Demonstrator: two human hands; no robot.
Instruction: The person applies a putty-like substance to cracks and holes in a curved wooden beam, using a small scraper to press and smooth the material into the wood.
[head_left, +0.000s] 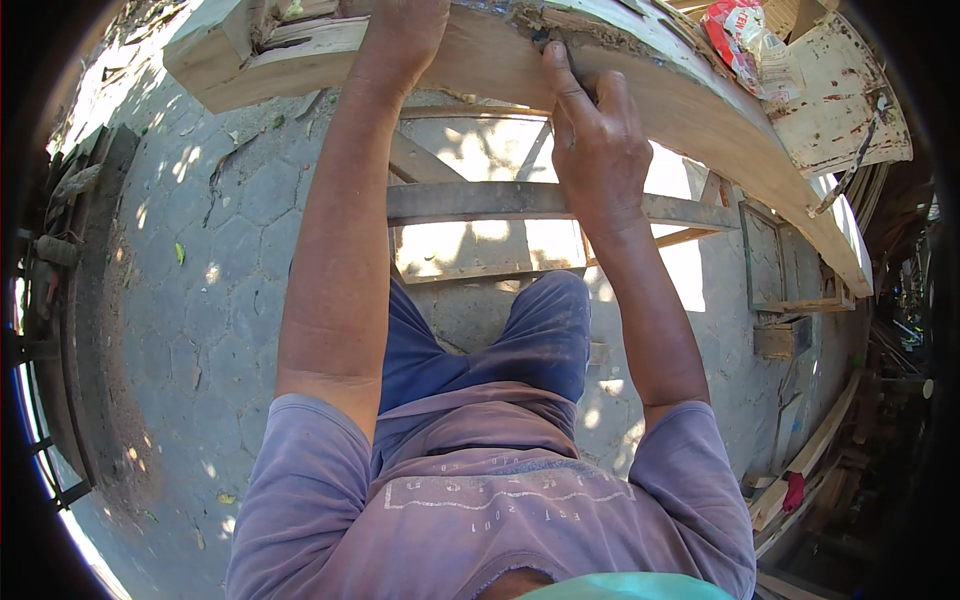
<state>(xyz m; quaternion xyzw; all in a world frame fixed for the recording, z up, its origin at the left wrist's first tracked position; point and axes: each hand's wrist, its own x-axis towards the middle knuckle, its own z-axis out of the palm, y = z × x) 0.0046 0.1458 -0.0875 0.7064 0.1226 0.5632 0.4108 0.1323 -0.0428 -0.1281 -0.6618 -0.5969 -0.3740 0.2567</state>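
Both arms (325,320) stretched out in front

The left forearm (345,210) runs up to the top edge of the view, where the left hand (410,35) is partly cut off — its grip cannot be told. The right forearm (660,310) slants inward from the elbow; the right hand (603,145) turns its back to view — thumb (566,85) extended forward, fingers (614,95) bent beside it.

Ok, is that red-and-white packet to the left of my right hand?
No, the red-and-white packet lies to the right of your right hand, which has its thumb up against the wooden beam.
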